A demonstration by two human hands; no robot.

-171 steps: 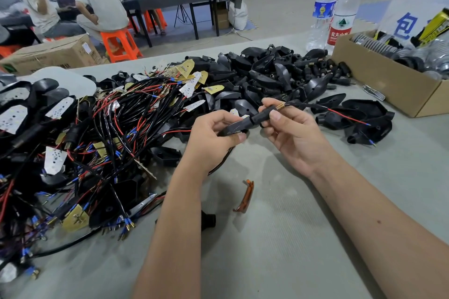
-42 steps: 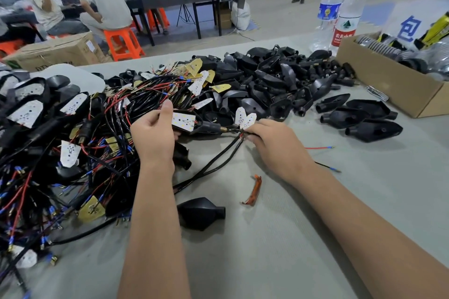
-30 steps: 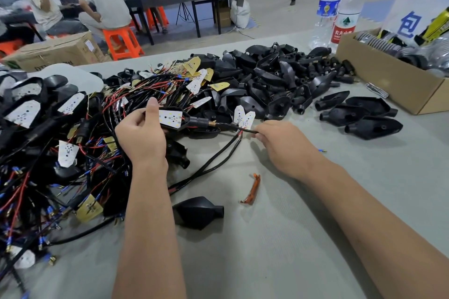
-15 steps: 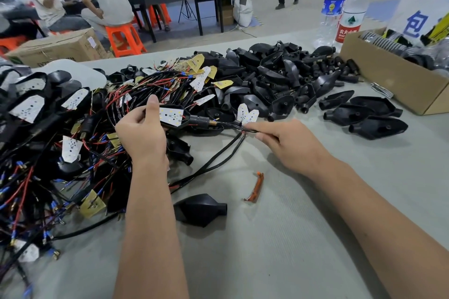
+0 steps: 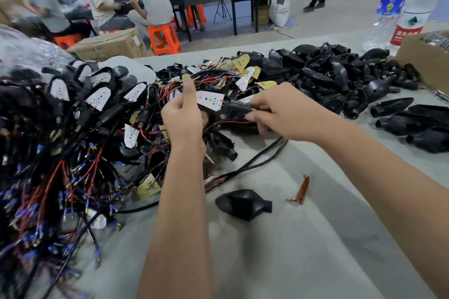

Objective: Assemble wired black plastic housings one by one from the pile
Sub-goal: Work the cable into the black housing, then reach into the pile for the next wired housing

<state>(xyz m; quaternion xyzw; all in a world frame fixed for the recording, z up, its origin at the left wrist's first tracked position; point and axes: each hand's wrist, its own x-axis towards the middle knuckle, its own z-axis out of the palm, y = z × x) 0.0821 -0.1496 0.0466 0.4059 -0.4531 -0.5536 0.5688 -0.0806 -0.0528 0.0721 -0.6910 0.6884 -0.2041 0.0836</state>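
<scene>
My left hand (image 5: 182, 114) grips a wired black housing (image 5: 220, 108) with a white LED board (image 5: 210, 99) on top, thumb raised, over the tangled pile of wired parts (image 5: 73, 143). My right hand (image 5: 277, 111) pinches the housing's black neck end (image 5: 239, 106), where the cable comes out. Its black cable (image 5: 257, 158) trails down over the grey table (image 5: 291, 250). A heap of bare black housings (image 5: 335, 75) lies at the back right. One loose black housing (image 5: 243, 204) lies on the table between my forearms.
A small orange-brown clip (image 5: 301, 189) lies near the loose housing. A cardboard box (image 5: 422, 60) and two water bottles (image 5: 401, 5) stand at the far right. Finished units (image 5: 413, 124) lie right of my right hand. People sit at a table behind.
My right hand has slid left along the cable up to the housing's neck. The left hand keeps its hold on the housing. The camera has shifted closer and to the right.
</scene>
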